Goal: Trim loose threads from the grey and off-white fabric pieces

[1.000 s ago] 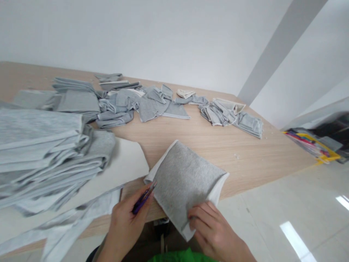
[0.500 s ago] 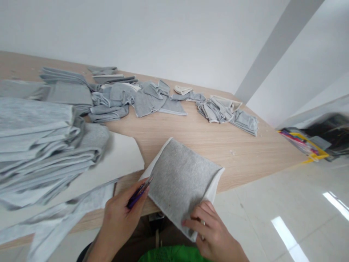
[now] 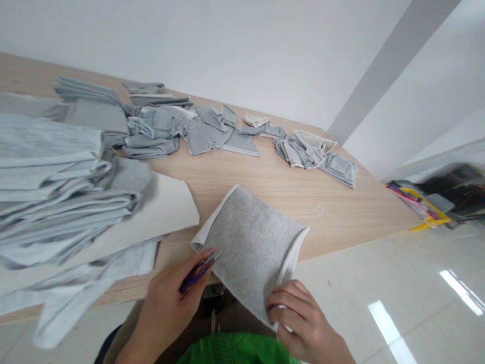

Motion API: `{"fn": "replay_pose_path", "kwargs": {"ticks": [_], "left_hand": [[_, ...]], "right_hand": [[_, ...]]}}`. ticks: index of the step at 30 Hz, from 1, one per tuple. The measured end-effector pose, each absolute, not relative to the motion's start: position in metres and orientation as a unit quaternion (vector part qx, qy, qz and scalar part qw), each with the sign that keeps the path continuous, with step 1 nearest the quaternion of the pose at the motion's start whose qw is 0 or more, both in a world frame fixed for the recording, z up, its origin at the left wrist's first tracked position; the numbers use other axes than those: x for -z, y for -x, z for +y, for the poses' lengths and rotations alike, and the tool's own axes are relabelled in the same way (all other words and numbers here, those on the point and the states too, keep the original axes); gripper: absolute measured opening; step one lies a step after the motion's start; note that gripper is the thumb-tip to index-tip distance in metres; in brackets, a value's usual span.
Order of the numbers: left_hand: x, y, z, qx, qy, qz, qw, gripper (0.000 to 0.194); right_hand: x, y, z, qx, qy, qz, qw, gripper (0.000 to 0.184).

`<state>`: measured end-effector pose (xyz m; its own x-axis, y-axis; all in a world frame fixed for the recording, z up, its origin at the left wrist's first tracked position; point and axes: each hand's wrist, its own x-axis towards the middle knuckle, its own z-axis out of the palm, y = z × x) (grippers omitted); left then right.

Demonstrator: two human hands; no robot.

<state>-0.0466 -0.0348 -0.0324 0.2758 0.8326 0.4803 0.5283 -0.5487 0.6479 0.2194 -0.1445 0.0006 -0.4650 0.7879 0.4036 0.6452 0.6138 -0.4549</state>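
A folded grey fabric piece [image 3: 250,247] with a white lining lies over the near edge of the wooden table [image 3: 303,197]. My left hand [image 3: 170,303] is closed around small purple snips [image 3: 197,270], whose tips touch the piece's left edge. My right hand [image 3: 299,323] pinches the piece's lower right corner, which hangs past the table edge.
A tall stack of grey fabric [image 3: 56,187] sits at the left on a white sheet [image 3: 162,212]. A loose grey strip [image 3: 83,283] hangs over the near edge. Piles of small grey pieces [image 3: 189,131] and a second pile of pieces [image 3: 314,154] lie at the back. A yellow bin [image 3: 428,207] stands on the floor at right.
The view has drifted slightly. The snips moved a little along the piece's left edge, and my right hand shifted its pinch lower on the corner.
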Motion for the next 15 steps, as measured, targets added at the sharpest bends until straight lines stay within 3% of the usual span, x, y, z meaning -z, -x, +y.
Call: {"fn": "replay_pose_path", "kwargs": {"ticks": [6, 15], "left_hand": [[0.020, 0.037, -0.071, -0.383, -0.812, 0.398, 0.188, 0.037], [0.021, 0.008, -0.086, -0.336, -0.868, 0.313, 0.187, 0.049]], "right_hand": [[0.006, -0.214, -0.142, -0.153, 0.439, -0.781, 0.417, 0.018], [0.019, -0.220, -0.137, -0.173, 0.456, -0.721, 0.492, 0.020]]}}
